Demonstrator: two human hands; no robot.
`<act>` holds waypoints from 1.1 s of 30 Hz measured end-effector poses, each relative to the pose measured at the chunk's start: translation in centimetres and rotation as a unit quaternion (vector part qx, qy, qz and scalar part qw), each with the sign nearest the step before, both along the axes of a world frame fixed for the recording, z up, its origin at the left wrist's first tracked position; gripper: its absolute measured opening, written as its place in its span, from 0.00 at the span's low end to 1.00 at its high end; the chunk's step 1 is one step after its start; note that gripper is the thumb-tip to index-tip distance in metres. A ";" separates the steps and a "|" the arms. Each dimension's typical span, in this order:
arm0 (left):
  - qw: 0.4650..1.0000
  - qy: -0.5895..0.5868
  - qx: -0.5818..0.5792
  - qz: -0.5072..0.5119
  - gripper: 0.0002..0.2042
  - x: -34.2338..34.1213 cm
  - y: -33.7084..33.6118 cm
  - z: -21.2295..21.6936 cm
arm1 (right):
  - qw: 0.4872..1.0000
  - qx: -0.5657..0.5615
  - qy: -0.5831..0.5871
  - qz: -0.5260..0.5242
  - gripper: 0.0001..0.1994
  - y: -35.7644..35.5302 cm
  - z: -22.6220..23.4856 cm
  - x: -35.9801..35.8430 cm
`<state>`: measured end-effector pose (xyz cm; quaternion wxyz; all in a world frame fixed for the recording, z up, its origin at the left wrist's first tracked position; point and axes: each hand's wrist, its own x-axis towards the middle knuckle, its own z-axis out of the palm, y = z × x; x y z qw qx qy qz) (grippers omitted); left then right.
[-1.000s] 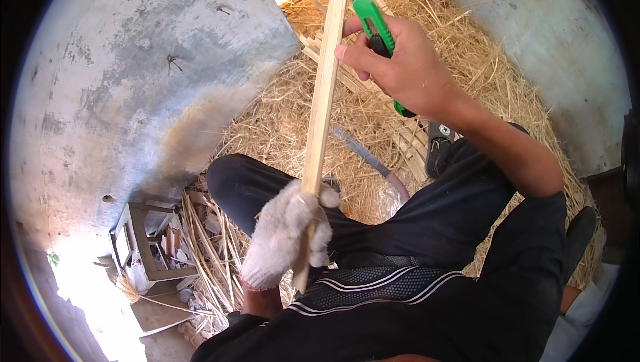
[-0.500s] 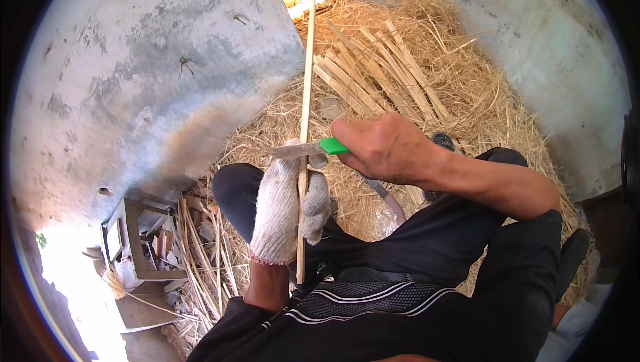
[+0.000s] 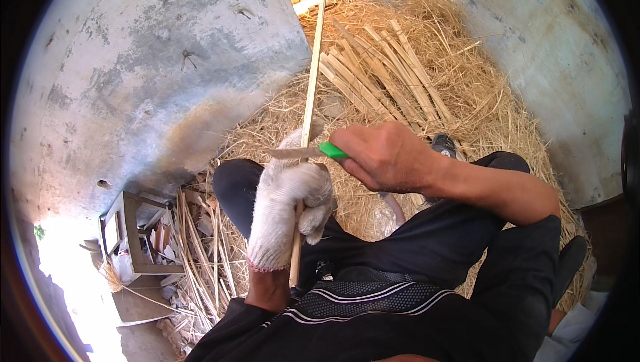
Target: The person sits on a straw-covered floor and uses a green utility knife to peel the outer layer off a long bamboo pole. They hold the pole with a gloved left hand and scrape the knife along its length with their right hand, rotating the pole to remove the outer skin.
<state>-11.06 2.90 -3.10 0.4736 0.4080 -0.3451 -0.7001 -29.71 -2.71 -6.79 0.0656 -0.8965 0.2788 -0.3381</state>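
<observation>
From my end of the feed I see the left hand (image 3: 287, 189), in a white knitted glove, wrapped round a long pale wooden strip (image 3: 313, 82). The strip stands in front of the body, running from near the lap up past the top edge of my view, leaning slightly to the right as it goes. The bare right hand (image 3: 387, 155) is clenched round a knife (image 3: 331, 151) with a green handle, and its blade points left, lying across the strip by the upper part of the glove. At this angle I can't tell whether the edge bites into the wood or only rests against it. Beyond the hands I have a bundle of flat wooden pieces (image 3: 380, 72) spread on a bed of straw (image 3: 480, 95), with a dark shoe (image 3: 443, 145) just past the right wrist. The person sits with knees apart in black trousers (image 3: 413, 229). On the left, a small wooden frame (image 3: 138, 270) stands against a stained grey wall (image 3: 160, 29), with thin loose sticks (image 3: 200, 255) lying beside it.
</observation>
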 end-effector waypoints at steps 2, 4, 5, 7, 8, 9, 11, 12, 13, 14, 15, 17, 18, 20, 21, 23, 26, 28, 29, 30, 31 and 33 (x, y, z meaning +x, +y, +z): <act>0.996 -0.091 -0.010 0.002 0.11 -0.2 0.4 0.2 | 1.000 -0.019 -0.001 -0.005 0.08 0.4 -0.2 0.3; 0.996 -0.091 -0.009 -0.002 0.14 -0.4 0.5 0.4 | 0.999 -0.043 0.016 -0.008 0.08 0.8 0.2 0.3; 0.995 -0.095 0.005 -0.006 0.19 -0.6 0.4 0.6 | 0.998 -0.055 0.026 -0.010 0.08 1.0 0.3 0.2; 0.994 -0.105 0.015 -0.012 0.24 -0.8 0.4 1.0 | 0.998 -0.054 0.030 -0.028 0.09 1.2 0.2 0.2; 0.994 -0.111 0.012 -0.013 0.23 -0.8 0.5 1.2 | 0.997 -0.053 0.032 -0.037 0.09 1.3 0.2 0.2; 0.993 -0.117 0.008 -0.014 0.22 -0.8 0.5 1.3 | 0.997 -0.054 0.034 -0.037 0.08 1.3 0.2 0.2; 0.990 -0.136 0.009 -0.027 0.21 -0.8 0.5 1.5 | 0.997 -0.056 0.040 -0.038 0.08 1.5 0.5 0.2; 0.989 -0.145 0.010 -0.034 0.21 -0.8 0.5 1.6 | 0.995 -0.064 0.050 -0.049 0.08 1.5 0.5 0.1; 0.988 -0.149 -0.001 -0.032 0.15 -0.7 0.4 1.2 | 0.994 -0.072 0.061 -0.060 0.08 1.6 0.6 0.1; 0.988 -0.153 -0.012 -0.031 0.10 -0.6 0.2 0.6 | 0.992 -0.079 0.072 -0.071 0.09 1.6 0.6 0.1; 0.987 -0.157 -0.022 -0.029 0.08 -0.5 0.1 0.2 | 0.991 -0.088 0.069 -0.072 0.08 1.5 0.6 0.2; 0.990 -0.136 -0.005 -0.037 0.07 -0.1 -0.2 0.1 | 0.990 -0.105 0.062 -0.074 0.08 0.9 0.3 0.3; 0.991 -0.126 0.003 -0.041 0.07 -0.1 -0.4 0.1 | 0.989 -0.111 0.064 -0.074 0.07 0.7 0.3 0.4; 0.994 -0.095 0.049 -0.006 0.14 -0.5 -0.3 0.5 | 0.987 -0.120 0.068 -0.077 0.06 0.5 0.1 0.4; 0.993 -0.094 0.066 0.005 0.14 -0.7 -0.5 0.5 | 0.987 -0.119 0.071 -0.080 0.06 0.4 0.1 0.4; 0.990 -0.107 0.084 0.021 0.16 -0.8 -0.8 0.1 | 0.987 -0.117 0.073 -0.088 0.05 0.2 0.3 0.6; 0.991 -0.106 0.081 -0.002 0.15 -0.3 -1.1 -0.1 | 0.984 -0.088 0.087 -0.127 0.04 -1.5 -0.6 0.7; 0.991 -0.107 0.074 -0.006 0.15 0.0 -1.6 -0.3 | 0.978 -0.145 0.066 -0.133 0.04 -2.7 -0.5 0.6; 0.990 -0.114 0.081 0.003 0.16 0.1 -1.7 -0.3 | 0.976 -0.153 0.064 -0.138 0.05 -2.9 -0.7 0.7; 0.989 -0.120 0.089 0.012 0.16 0.1 -1.8 -0.3 | 0.975 -0.161 0.062 -0.143 0.06 -3.2 -1.0 1.0; 0.989 -0.121 0.079 0.000 0.17 0.0 -1.8 -0.2 | 0.972 -0.191 0.041 -0.132 0.06 -4.0 -1.6 1.0; 0.991 -0.122 0.057 -0.025 0.18 -0.4 -1.5 0.4 | 0.964 -0.156 0.090 -0.198 0.07 -8.3 -2.0 -0.8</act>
